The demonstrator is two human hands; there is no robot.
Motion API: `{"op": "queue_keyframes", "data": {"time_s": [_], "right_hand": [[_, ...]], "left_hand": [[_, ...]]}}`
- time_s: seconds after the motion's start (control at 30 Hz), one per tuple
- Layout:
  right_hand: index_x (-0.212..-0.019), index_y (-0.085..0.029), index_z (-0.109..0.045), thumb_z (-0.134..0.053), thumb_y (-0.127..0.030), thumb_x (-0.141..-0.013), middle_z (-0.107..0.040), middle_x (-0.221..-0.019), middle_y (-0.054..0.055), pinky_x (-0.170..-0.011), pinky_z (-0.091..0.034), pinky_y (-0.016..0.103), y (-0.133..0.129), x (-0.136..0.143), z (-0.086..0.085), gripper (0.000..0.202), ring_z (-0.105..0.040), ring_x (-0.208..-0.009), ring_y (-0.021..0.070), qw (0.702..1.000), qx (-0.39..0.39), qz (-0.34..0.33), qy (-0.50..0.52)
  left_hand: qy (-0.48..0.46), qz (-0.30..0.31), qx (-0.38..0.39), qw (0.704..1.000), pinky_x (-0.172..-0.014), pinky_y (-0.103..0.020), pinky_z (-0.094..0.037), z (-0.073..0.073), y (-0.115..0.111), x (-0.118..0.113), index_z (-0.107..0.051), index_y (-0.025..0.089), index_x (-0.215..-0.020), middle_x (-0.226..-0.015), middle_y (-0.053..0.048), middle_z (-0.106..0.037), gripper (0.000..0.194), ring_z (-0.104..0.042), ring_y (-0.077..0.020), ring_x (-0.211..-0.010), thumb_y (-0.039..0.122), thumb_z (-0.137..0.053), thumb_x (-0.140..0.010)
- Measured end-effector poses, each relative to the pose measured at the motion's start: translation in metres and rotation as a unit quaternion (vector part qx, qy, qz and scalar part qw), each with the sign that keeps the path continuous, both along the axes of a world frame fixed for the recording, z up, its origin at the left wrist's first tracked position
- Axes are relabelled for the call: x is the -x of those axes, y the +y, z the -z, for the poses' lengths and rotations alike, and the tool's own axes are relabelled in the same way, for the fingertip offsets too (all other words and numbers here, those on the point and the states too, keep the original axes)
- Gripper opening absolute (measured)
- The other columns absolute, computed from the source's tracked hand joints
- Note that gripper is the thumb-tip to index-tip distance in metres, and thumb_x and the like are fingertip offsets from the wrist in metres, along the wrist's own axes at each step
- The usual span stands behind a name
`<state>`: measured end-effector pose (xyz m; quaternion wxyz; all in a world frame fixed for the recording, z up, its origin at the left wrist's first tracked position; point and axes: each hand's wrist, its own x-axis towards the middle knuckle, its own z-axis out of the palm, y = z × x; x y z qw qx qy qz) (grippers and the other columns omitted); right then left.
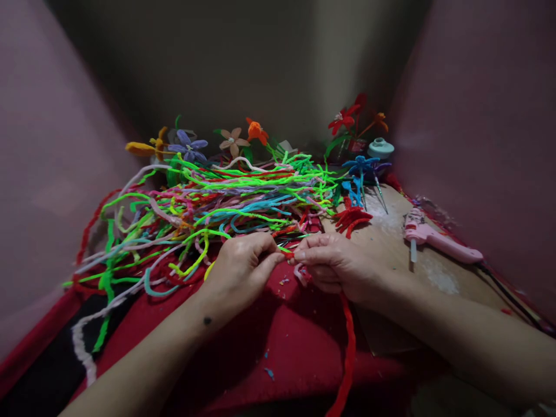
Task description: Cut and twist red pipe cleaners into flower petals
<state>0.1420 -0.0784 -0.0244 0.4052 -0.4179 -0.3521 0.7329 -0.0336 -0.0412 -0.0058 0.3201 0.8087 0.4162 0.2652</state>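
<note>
A red pipe cleaner [348, 347] runs between my two hands, with its long end hanging below my right hand toward the near edge. My left hand [247, 263] pinches its short end between thumb and fingers. Close beside it, my right hand [332, 262] is also closed on the red pipe cleaner, leaving a small red stretch visible between the fingertips. Just beyond my hands lies a large heap of loose pipe cleaners [256, 185] in green, white, blue, pink and other colours. A pale pink curl [299, 273] shows by my right fingers.
On a brown board [391, 214] to the right lies a pink glue gun [443, 240] with its black cord. Several finished fuzzy flowers, one purple [187, 145] and one red [343, 119], stand at the back. Small scraps [269, 373] dot the red cloth [243, 359]. Pink walls flank both sides.
</note>
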Motion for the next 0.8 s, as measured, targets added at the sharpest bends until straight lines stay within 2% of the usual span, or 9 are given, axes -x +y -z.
{"op": "queue_keyframes", "data": {"time_s": [0.03, 0.17, 0.2, 0.27, 0.37, 0.47, 0.57, 0.67, 0.8], "right_hand": [[-0.065, -0.016, -0.052, -0.066, -0.025, -0.07, -0.027, -0.035, -0.012, -0.029, -0.011, 0.014, -0.001, 0.001, 0.0, 0.017, -0.012, -0.03, 0.0017, 1.0, 0.002, -0.008, 0.004], [-0.067, -0.016, -0.054, -0.063, -0.023, -0.073, -0.025, -0.036, -0.012, -0.029, -0.01, 0.015, -0.003, 0.002, 0.0, 0.013, -0.011, -0.031, 0.0022, 0.999, 0.003, -0.028, 0.026], [-0.068, -0.016, -0.055, -0.062, -0.023, -0.074, -0.024, -0.036, -0.012, -0.029, -0.01, 0.015, -0.003, 0.001, 0.0, 0.011, -0.01, -0.031, 0.0024, 0.999, 0.0, -0.028, 0.03], [-0.07, -0.016, -0.056, -0.06, -0.021, -0.076, -0.023, -0.036, -0.012, -0.029, -0.011, 0.014, -0.002, -0.001, 0.001, 0.009, -0.01, -0.032, 0.0027, 0.999, -0.011, -0.021, 0.038], [-0.067, -0.016, -0.054, -0.058, -0.019, -0.077, -0.023, -0.037, -0.012, -0.029, -0.012, 0.014, -0.001, -0.003, 0.003, 0.012, -0.009, -0.032, 0.0027, 0.998, -0.019, -0.008, 0.056], [-0.065, -0.018, -0.05, -0.059, -0.019, -0.077, -0.023, -0.037, -0.012, -0.028, -0.012, 0.014, 0.0, -0.003, 0.004, 0.015, -0.008, -0.032, 0.003, 0.997, -0.017, 0.001, 0.079], [-0.068, -0.019, -0.05, -0.058, -0.019, -0.078, -0.023, -0.036, -0.013, -0.028, -0.013, 0.014, 0.001, -0.002, 0.005, 0.014, -0.008, -0.032, 0.0036, 0.995, -0.022, 0.007, 0.097], [-0.07, -0.018, -0.051, -0.058, -0.019, -0.079, -0.023, -0.036, -0.013, -0.028, -0.013, 0.015, 0.002, -0.002, 0.007, 0.012, -0.007, -0.031, 0.0036, 0.995, -0.025, -0.001, 0.1], [-0.074, -0.015, -0.056, -0.056, -0.023, -0.082, -0.023, -0.036, -0.012, -0.029, -0.014, 0.015, 0.001, -0.001, 0.011, 0.011, -0.008, -0.032, 0.0033, 0.995, -0.027, -0.034, 0.093]], "left_hand": [[-0.004, -0.013, 0.019, 1.0, -0.045, -0.019, -0.029, -0.001, 0.0, -0.001, -0.055, 0.016, -0.056, -0.047, 0.004, -0.046, 0.021, -0.038, -0.0066, -0.046, 0.024, -0.058, -0.075], [-0.083, -0.05, 0.215, 0.972, -0.036, -0.017, -0.022, -0.008, -0.003, -0.004, -0.049, 0.017, -0.056, -0.039, 0.007, -0.04, 0.026, -0.031, -0.0046, -0.034, 0.03, -0.06, -0.074], [-0.105, -0.06, 0.235, 0.964, -0.035, -0.017, -0.022, -0.008, -0.003, -0.004, -0.049, 0.016, -0.056, -0.038, 0.007, -0.04, 0.026, -0.031, -0.0041, -0.034, 0.03, -0.062, -0.073], [-0.157, -0.085, 0.228, 0.957, -0.036, -0.015, -0.024, -0.006, 0.0, -0.004, -0.049, 0.016, -0.057, -0.04, 0.007, -0.042, 0.025, -0.033, -0.0036, -0.035, 0.029, -0.063, -0.073], [-0.254, -0.105, 0.221, 0.936, -0.04, -0.016, -0.033, 0.001, 0.008, 0.001, -0.052, 0.016, -0.062, -0.044, 0.006, -0.046, 0.021, -0.04, -0.0048, -0.039, 0.028, -0.063, -0.075], [-0.302, -0.081, 0.294, 0.903, -0.041, -0.017, -0.038, 0.007, 0.015, 0.004, -0.059, 0.016, -0.074, -0.052, 0.005, -0.052, 0.013, -0.044, -0.0054, -0.041, 0.027, -0.066, -0.073], [-0.288, -0.017, 0.375, 0.881, -0.04, -0.017, -0.041, 0.012, 0.014, 0.0, -0.065, 0.017, -0.087, -0.065, 0.002, -0.061, 0.021, -0.048, -0.0051, -0.043, 0.021, -0.072, -0.068], [-0.291, 0.023, 0.352, 0.889, -0.044, -0.016, -0.042, 0.015, 0.007, -0.007, -0.069, 0.015, -0.083, -0.072, -0.001, -0.064, 0.015, -0.052, -0.0048, -0.047, 0.023, -0.071, -0.07], [-0.274, -0.013, 0.273, 0.922, -0.043, -0.013, -0.037, 0.016, 0.003, -0.012, -0.065, 0.013, -0.068, -0.059, 0.001, -0.059, 0.018, -0.048, -0.0034, -0.045, 0.029, -0.066, -0.076]]}}
